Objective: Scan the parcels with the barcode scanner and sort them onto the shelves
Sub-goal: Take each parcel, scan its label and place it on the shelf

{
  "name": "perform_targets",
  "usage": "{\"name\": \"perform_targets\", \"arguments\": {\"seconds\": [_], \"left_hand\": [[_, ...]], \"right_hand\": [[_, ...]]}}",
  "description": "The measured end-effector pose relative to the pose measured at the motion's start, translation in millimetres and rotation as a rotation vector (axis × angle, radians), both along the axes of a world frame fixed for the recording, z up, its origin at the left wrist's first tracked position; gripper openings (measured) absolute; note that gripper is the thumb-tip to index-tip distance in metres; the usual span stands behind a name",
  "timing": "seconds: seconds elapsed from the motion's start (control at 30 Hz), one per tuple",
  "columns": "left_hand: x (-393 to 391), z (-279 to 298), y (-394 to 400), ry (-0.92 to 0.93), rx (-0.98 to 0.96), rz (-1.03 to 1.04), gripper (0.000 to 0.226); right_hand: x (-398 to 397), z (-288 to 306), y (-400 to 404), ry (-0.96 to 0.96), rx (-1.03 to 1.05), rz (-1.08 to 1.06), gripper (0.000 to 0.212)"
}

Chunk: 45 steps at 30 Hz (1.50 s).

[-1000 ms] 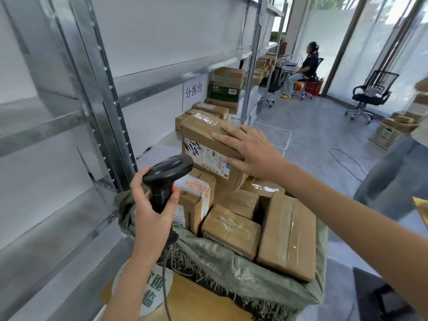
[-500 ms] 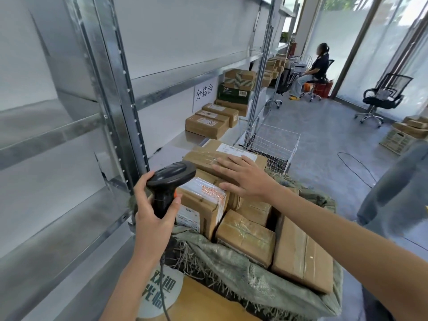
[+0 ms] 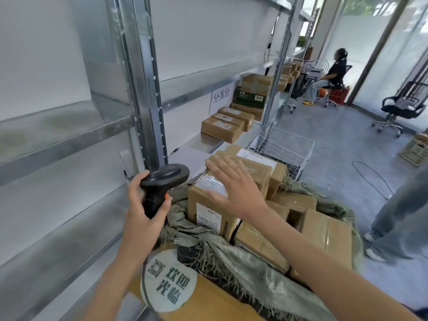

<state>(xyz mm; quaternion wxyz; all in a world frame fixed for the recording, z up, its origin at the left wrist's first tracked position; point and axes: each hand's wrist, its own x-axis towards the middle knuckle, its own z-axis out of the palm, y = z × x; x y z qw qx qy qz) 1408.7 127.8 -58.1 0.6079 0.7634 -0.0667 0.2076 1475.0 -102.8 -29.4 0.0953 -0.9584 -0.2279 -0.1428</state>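
The left hand (image 3: 141, 218) is gripping the barcode scanner (image 3: 162, 184) by its handle just left of the sack (image 3: 254, 262), while the right hand (image 3: 234, 188), fingers spread flat and holding nothing, is lying over the upright parcel (image 3: 208, 205) at the sack's near-left corner. That taped carton is looking stiff, smooth and probably light, best clasped across its two broad sides. Since a second ago the right hand is leaving the larger parcel (image 3: 257, 165) behind it.

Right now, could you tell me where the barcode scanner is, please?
In the head view, the barcode scanner sits left of centre, gripped by the left hand, between the metal shelf upright and the labelled parcel in the sack.
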Motion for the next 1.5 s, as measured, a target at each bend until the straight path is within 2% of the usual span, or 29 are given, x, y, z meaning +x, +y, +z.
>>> {"name": "perform_targets", "arguments": {"seconds": [0.23, 0.4, 0.6, 0.83, 1.03, 1.23, 1.5], "left_hand": [[-65, 0, 35, -0.007, 0.052, 0.275, 0.067], [-154, 0, 53, -0.015, 0.057, 0.593, 0.070], [-283, 1, 73, 0.034, 0.066, 0.946, 0.068], [-422, 14, 98, 0.059, 0.061, 1.283, 0.070], [-530, 20, 109, 0.043, 0.073, 1.481, 0.074], [-620, 30, 131, 0.001, 0.105, 1.605, 0.079], [-687, 45, 191, -0.075, 0.155, 1.621, 0.077]], "right_hand": [[-24, -17, 90, -0.001, 0.072, 0.246, 0.069], [-65, -35, 148, 0.017, 0.035, 0.444, 0.068], [-150, -50, 229, 0.085, 0.043, 0.737, 0.069], [-286, -49, 329, 0.116, 0.046, 1.079, 0.067], [-409, -47, 387, 0.102, -0.044, 1.268, 0.068], [-512, -38, 436, 0.065, -0.071, 1.367, 0.068], [-579, -13, 497, 0.069, -0.022, 1.342, 0.070]]}}
